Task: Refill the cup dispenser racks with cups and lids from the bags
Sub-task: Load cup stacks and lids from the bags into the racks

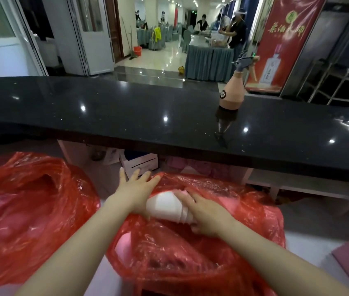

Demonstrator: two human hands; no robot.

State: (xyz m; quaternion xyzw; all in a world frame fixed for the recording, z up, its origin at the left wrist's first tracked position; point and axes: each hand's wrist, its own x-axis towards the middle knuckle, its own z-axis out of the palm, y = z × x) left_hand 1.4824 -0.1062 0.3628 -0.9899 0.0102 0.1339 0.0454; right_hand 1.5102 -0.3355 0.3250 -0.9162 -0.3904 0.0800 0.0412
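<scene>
Crinkly red bag, nested white cups, seemingly paper

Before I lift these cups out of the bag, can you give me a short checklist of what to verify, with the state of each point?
1. Right hand has a grip on the stack of white cups: ok, fingers curl round its right end.
2. Left hand supports the stack: not ok, fingers are spread flat, only the palm side meets the cups.
3. Stack is free of the red bag: ok, it lies above the open plastic.
4. Black counter has room to set cups: ok, only a spray bottle stands at its right.
5. Dispenser rack within reach: cannot tell, none in view.
</scene>
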